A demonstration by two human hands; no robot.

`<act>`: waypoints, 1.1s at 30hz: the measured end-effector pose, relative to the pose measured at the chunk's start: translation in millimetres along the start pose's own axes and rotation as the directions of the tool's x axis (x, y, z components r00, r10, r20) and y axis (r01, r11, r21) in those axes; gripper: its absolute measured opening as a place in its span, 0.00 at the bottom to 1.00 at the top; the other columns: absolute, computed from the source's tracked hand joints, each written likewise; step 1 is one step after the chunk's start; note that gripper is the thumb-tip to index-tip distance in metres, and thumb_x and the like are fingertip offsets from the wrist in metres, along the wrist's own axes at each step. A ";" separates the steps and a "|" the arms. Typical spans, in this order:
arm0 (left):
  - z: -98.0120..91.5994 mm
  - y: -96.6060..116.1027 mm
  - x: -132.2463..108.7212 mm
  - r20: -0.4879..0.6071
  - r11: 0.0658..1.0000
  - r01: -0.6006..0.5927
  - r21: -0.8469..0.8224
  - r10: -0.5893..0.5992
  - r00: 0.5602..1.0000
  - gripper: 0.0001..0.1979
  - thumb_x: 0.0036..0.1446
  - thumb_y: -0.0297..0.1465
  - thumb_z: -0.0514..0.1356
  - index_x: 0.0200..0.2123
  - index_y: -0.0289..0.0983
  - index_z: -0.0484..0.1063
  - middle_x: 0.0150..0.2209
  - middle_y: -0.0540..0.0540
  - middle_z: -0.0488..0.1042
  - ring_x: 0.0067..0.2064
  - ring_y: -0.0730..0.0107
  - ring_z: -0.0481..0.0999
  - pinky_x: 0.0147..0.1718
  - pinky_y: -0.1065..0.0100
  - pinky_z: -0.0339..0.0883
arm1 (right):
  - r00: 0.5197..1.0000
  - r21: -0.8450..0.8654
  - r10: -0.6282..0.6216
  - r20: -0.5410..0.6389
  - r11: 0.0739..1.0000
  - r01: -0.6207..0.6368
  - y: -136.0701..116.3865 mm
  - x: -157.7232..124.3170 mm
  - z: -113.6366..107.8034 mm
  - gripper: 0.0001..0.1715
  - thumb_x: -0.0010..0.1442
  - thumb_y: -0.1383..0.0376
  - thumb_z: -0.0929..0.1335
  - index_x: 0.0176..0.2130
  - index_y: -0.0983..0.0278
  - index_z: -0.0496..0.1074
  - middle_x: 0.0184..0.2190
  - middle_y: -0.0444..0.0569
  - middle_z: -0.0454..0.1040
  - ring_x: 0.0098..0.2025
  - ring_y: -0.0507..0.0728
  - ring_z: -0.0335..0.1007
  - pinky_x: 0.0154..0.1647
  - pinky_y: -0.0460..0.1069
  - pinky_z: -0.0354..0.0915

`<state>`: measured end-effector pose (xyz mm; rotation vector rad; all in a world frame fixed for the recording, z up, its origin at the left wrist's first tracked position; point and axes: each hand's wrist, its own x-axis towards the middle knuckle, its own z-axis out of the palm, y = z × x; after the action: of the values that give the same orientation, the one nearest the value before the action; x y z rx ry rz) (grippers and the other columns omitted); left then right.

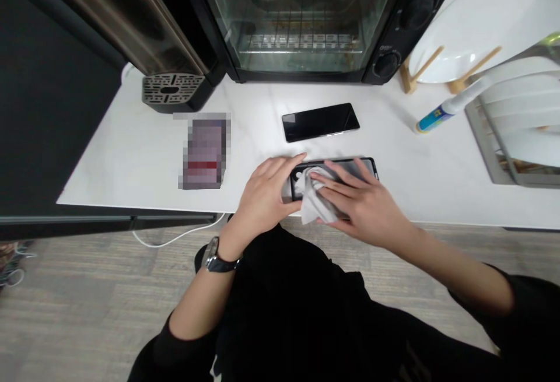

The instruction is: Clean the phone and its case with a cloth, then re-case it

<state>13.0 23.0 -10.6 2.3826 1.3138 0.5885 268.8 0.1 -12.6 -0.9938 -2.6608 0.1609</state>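
Left to right, taking clock times from the black-rimmed phone or case (can't tell which): one pixelated pack, unreadable, sits just past 9, then the left hand is clamped on the item's left end, right by the counter's front edge at 6. One white wipe is held down on it by the right hand, fingers fanned, with one dark-screened phone near 12. White countertop stretches toward 3, with one blue-labelled bottle at 2, print too tiny to read.
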 end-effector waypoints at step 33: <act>-4.6 8.7 0.5 0.065 0.995 0.064 -0.081 -0.059 0.996 0.56 0.54 0.45 0.77 0.77 0.46 0.49 0.69 0.44 0.72 0.71 0.54 0.68 0.76 0.48 0.50 | 0.965 0.244 -0.262 0.010 0.937 0.251 46.9 38.5 -15.7 0.25 0.74 0.66 0.66 0.68 0.64 0.71 0.61 0.55 0.80 0.65 0.64 0.76 0.64 0.60 0.76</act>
<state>17.0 19.6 -2.4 2.2673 1.3049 0.5360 275.3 60.7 1.7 -0.5675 -2.6958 0.4392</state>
